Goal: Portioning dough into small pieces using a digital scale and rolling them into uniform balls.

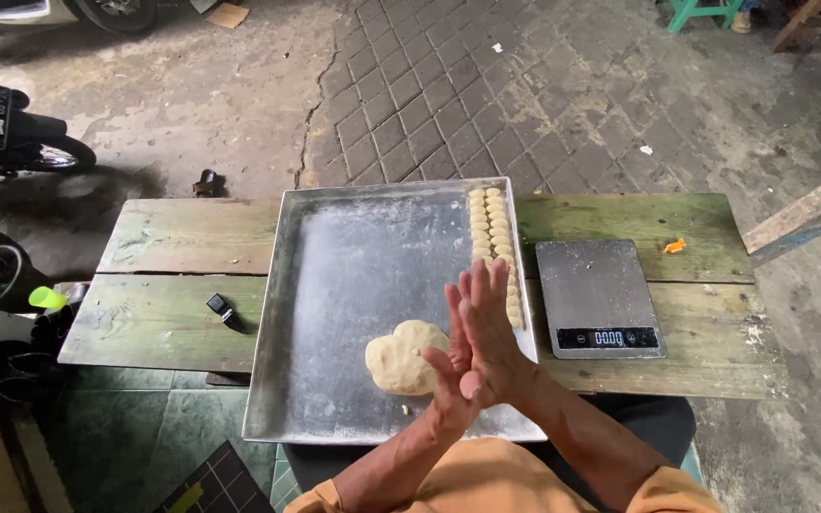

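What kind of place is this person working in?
Probably an outdoor yard or roadside food-prep spot: a weathered wooden table stands on paving, a parked motorbike is nearby, and a floured metal tray holds dough beside a kitchen scale.

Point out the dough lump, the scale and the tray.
dough lump (399, 359): head view, middle of its top.
scale (593, 283): head view, bare steel platform.
tray (363, 256): head view, bare floured floor.

Single head cam, steep downward view, close over tray (334, 285) on table (173, 285), pavement beyond.
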